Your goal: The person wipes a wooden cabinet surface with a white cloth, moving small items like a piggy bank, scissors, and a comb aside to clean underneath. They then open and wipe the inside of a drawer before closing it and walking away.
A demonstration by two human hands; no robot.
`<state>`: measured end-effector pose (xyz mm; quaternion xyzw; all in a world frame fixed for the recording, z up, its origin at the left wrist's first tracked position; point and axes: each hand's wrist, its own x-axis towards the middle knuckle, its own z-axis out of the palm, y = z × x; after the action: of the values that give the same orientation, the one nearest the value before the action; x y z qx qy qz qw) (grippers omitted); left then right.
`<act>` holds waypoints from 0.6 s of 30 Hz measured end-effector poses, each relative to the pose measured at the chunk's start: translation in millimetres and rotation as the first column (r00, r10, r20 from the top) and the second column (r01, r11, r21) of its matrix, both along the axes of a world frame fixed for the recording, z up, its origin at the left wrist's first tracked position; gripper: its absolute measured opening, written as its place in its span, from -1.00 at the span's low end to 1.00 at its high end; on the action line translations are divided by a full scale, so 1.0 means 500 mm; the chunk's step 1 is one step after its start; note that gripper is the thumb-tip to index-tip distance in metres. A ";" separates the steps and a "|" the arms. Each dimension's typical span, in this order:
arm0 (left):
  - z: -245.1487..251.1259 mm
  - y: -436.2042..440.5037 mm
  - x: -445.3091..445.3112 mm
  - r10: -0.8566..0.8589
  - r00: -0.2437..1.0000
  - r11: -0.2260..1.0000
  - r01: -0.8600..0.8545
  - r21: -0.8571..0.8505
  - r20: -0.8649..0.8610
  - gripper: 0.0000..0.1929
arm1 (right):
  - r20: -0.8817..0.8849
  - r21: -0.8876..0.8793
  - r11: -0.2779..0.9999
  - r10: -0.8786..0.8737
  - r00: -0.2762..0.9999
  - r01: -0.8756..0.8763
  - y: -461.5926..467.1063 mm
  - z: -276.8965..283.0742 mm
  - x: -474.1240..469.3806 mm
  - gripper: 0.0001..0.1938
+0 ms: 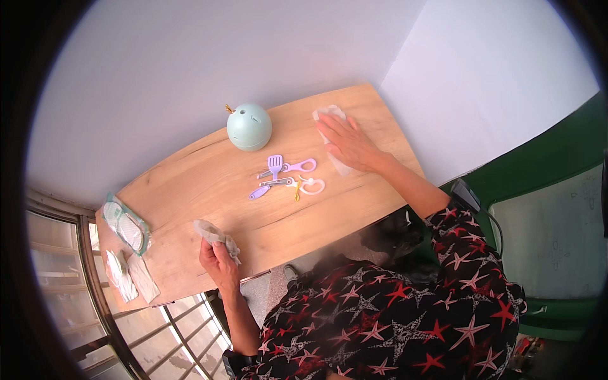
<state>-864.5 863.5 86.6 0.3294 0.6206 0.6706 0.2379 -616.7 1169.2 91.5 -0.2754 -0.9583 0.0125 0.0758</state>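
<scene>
My right hand (349, 142) lies flat with its fingers spread on a thin white wipe (338, 164), pressed on the wooden tabletop (190, 178) at its right end. My left hand (219, 263) pinches a crumpled white wipe (209, 230) above the table's front edge. Between the hands lie a small purple slotted turner (275, 164), a purple-handled tool (302, 165), a white-handled tool (312, 186), a purple handle (259, 192) and a small yellow item (297, 191). A pale green ball-shaped container (249, 128) with a gold-coloured piece stands behind them.
At the table's left end lie a clear packet with white contents (124, 225) and folded white cloths or tissues (142, 279). Walls rise behind and to the right. A barred window or door (85, 266) is at the left. A dark device with a cable (466, 194) is near my right elbow.
</scene>
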 end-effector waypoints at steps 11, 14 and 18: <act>0.009 0.003 0.009 -0.005 0.999 0.998 0.002 -0.061 -0.037 -0.77 | 0.057 0.032 0.983 -0.180 0.982 0.179 0.143 -0.007 -0.063 -0.46; 0.007 0.002 0.004 -0.013 0.999 0.999 0.012 -0.038 -0.049 -0.78 | 0.033 0.031 0.892 -0.452 0.891 0.451 0.186 0.020 0.036 -0.44; 0.005 0.006 0.009 0.003 0.998 1.000 -0.005 -0.031 -0.059 -0.78 | -0.025 0.238 0.899 -0.374 0.927 0.369 0.080 -0.013 0.016 -0.45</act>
<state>-860.1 866.6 89.3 0.3441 0.6384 0.6513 0.2230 -608.6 1209.1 85.0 -0.4420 -0.8834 -0.1200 0.0992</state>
